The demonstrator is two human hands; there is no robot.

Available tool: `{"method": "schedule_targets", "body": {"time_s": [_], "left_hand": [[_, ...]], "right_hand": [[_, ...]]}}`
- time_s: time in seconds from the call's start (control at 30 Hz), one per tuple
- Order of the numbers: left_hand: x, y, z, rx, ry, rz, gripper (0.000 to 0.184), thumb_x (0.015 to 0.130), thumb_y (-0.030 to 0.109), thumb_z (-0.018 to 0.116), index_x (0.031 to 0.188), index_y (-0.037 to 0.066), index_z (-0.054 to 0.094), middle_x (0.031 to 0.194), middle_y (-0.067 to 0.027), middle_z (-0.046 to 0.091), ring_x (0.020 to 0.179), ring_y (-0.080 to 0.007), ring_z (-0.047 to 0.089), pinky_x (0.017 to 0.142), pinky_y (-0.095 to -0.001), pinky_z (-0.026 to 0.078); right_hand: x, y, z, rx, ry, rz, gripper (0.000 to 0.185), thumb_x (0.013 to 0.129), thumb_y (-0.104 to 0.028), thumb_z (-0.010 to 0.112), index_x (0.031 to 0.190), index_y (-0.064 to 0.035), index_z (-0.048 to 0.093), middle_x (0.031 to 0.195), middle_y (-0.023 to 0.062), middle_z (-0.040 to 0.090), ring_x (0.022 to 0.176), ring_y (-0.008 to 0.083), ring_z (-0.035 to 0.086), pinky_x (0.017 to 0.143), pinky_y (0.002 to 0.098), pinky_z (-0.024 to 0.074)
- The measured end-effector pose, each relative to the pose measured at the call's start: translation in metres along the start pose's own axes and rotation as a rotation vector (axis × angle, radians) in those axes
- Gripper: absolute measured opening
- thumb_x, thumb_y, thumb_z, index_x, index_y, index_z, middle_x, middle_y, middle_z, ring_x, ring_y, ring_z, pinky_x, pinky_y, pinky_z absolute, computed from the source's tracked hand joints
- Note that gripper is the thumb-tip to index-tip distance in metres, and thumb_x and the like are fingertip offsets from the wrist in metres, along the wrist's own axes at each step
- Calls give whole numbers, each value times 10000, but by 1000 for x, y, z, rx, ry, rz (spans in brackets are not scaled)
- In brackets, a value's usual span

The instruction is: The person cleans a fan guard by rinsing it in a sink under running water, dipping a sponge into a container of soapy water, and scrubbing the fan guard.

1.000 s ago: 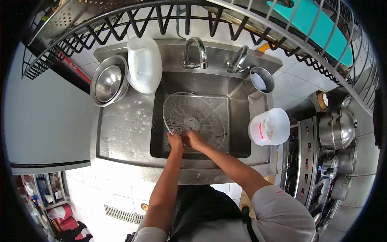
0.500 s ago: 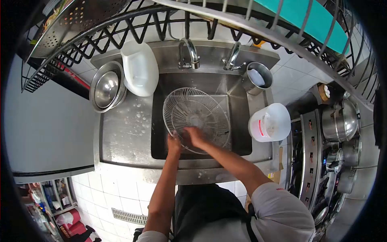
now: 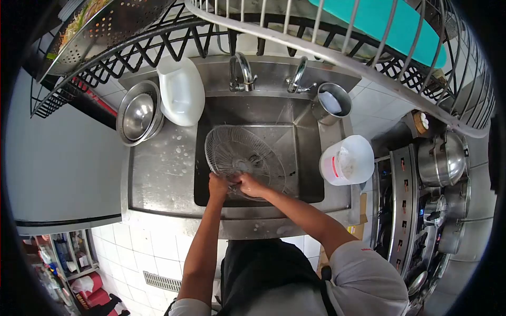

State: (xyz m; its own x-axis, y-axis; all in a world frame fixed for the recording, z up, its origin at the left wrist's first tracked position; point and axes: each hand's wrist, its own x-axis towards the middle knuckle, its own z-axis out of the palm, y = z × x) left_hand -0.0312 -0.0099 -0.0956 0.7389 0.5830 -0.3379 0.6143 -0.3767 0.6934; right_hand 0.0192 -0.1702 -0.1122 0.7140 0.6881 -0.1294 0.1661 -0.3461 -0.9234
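Observation:
A round metal fan guard (image 3: 252, 136), with wires radiating from a centre disc, is held tilted in the stainless steel sink (image 3: 308, 158). My left hand (image 3: 219, 185) is closed round its near-left rim. Just to the right, my right hand (image 3: 250, 185) lies against the wires near the same rim, its fingers curled together. Whatever is in those fingers, if anything, is hidden. Two chrome taps, the left tap (image 3: 242, 73) and the right tap (image 3: 301, 76), stand behind the sink.
Left of the sink are stacked metal bowls (image 3: 138, 117) and a white plastic container (image 3: 183, 97). To the right stand a metal pot (image 3: 333, 108) and a white tub (image 3: 350, 160). A wire rack (image 3: 284, 37) hangs overhead; a stove (image 3: 403, 205) is at far right.
The fan guard has shifted left and towards me, tilting differently. My left hand has moved slightly left with it, and my right hand has moved left and down, closer to the left.

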Motion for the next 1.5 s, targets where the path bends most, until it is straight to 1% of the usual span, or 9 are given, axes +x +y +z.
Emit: {"method": "schedule_targets", "body": {"time_s": [0.2,0.4,0.5,0.6,0.73,0.93,1.07,1.23,1.5], "left_hand": [[34,-44,10,-278,-113,-11,386,825,220,645,1095,-48,577,1015,-262,673,977,-425,657,838,-452,507],[-27,39,-1,-849,-170,-23,579,894,421,683,1227,-31,546,998,-155,651,917,-198,607,870,-349,468],[-13,16,12,-553,115,-18,528,961,369,598,1313,-14,506,1132,-145,636,999,-233,609,905,-361,463],[-9,19,0,-584,134,-91,460,1010,328,517,1322,-10,508,1158,-136,637,997,-255,624,898,-374,476],[-22,25,-13,-836,97,-110,405,1027,334,487,1259,10,558,1099,-121,636,928,-224,603,833,-342,482],[-16,10,3,-784,64,-109,381,1029,338,485,1231,30,583,1130,-99,632,968,-202,616,838,-332,499],[-29,19,-10,-950,-17,-171,390,1027,359,497,1213,28,581,1106,-89,632,993,-191,600,853,-344,496],[-23,39,-8,-892,11,-170,399,1029,349,495,1220,8,572,1079,-88,645,938,-185,601,826,-336,492],[-28,55,-19,-725,51,-199,422,1021,354,512,1214,-11,597,1056,-112,672,926,-193,613,811,-340,492]], "right_hand": [[3,60,-9,-629,40,-2,211,880,-136,643,1054,-29,697,1008,182,686,875,311,675,776,436,518],[0,-38,2,113,46,342,282,894,-36,549,1131,-39,701,1024,179,711,919,258,677,802,384,506],[3,-35,30,562,75,278,294,910,-50,518,1160,-6,668,1060,198,695,944,312,659,840,420,483],[2,-37,26,170,8,15,354,876,23,532,1201,-24,665,1060,107,708,949,167,627,807,338,494],[18,-34,-10,11,276,331,276,899,-58,560,1151,-49,671,1021,140,710,914,301,660,803,400,510],[3,-56,19,-211,159,-182,209,891,-108,569,1038,-34,697,995,221,654,922,356,659,782,472,513],[12,-34,-43,-615,191,30,210,855,-57,596,1046,-37,682,1028,226,636,914,369,655,817,508,515],[-6,-40,21,-275,297,-386,235,885,-168,621,1095,-68,654,871,204,654,830,379,646,717,462,488],[-14,-27,-18,-507,97,77,257,844,-101,602,1074,-14,680,1076,234,648,977,380,634,819,463,504]]}}
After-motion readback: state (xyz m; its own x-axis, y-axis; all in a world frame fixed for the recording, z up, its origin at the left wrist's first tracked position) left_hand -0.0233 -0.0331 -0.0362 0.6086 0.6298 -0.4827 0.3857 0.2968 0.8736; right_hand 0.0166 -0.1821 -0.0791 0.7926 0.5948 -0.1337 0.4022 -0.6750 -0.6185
